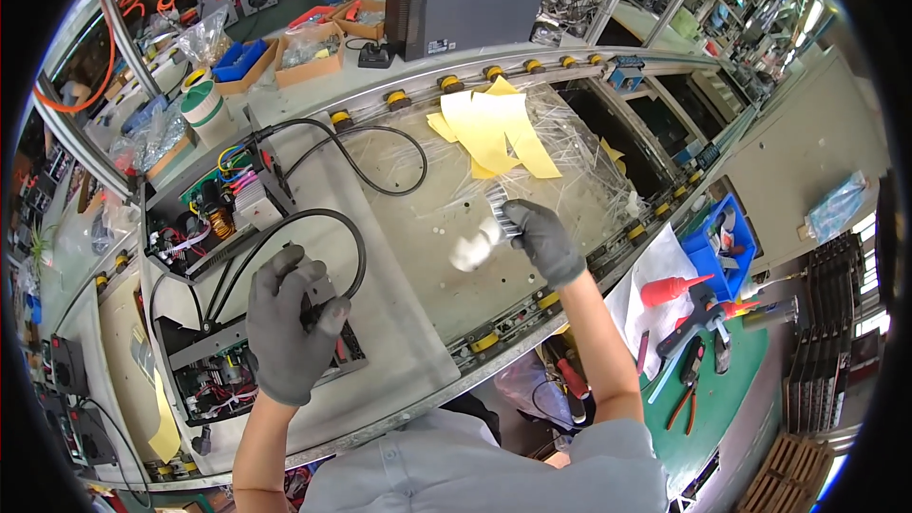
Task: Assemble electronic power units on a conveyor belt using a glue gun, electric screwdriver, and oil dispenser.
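My left hand, in a grey glove, hovers over or rests on the nearer open power unit. Its fingers are bent, the thumb stands apart, and no held thing shows between them. To the right, my gloved right hand is closed on a ribbed grey metal piece above the bench. A white lump, smeared by motion, shows beside that piece; whether they are joined I cannot tell. Farther back lies a second open power unit with coloured wires, a copper coil and a finned block. Black cables loop from the units.
Yellow paper sheets lie on clear scraps at the far bench. A large dark box stands behind the rail. On the right, a green table bears pliers, a red-tipped bottle and a blue bin.
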The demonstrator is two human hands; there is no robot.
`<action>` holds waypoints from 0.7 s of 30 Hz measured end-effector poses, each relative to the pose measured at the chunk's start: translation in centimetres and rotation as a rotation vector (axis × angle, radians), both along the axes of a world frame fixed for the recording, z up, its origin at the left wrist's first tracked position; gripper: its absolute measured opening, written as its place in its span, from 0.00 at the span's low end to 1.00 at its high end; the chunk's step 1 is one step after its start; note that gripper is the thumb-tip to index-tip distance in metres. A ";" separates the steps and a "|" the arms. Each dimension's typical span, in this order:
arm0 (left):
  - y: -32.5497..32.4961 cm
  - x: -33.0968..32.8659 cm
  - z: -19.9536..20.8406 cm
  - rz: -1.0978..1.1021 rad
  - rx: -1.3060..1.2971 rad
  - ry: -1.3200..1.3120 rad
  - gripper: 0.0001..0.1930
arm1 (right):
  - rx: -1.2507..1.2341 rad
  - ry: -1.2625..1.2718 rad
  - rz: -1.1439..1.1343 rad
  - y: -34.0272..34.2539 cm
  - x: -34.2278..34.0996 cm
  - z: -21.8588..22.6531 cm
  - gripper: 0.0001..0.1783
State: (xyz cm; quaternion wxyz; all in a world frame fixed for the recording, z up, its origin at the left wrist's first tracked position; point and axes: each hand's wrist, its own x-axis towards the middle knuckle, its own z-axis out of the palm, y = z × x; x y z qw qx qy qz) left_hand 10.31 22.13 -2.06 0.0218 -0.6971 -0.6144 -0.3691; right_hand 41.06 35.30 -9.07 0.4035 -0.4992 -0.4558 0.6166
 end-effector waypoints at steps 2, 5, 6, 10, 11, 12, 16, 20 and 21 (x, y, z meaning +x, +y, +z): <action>-0.1 0.8 0.6 -0.031 0.085 0.017 0.17 | 0.024 -0.006 0.014 -2.5 -1.9 3.4 0.13; -0.6 2.5 1.6 -0.285 0.068 0.006 0.15 | 0.049 0.120 -0.106 -5.2 -5.0 6.2 0.09; -0.9 3.3 1.9 -0.264 0.075 0.012 0.15 | 0.030 0.233 -0.128 -5.9 -5.8 6.6 0.09; -0.9 5.7 1.5 -0.242 -0.197 -0.315 0.19 | 0.005 0.542 -0.143 -8.6 -9.2 6.9 0.10; -0.7 5.8 1.2 -0.263 -0.223 -0.478 0.22 | -0.002 0.688 -0.161 -9.0 -9.8 6.8 0.10; -0.5 5.7 1.0 -0.261 -0.245 -0.450 0.29 | -0.014 0.802 -0.152 -9.4 -10.2 7.1 0.10; -0.4 5.8 1.0 -0.159 -0.168 -0.526 0.31 | -0.065 1.001 -0.079 -10.3 -10.7 7.6 0.13; -0.1 6.2 0.0 -0.397 -0.276 -1.080 0.28 | -0.039 1.036 -0.029 -10.7 -11.3 6.8 0.13; -0.1 6.4 0.1 -0.445 -0.285 -1.228 0.25 | -0.027 1.009 -0.047 -10.9 -11.6 6.8 0.15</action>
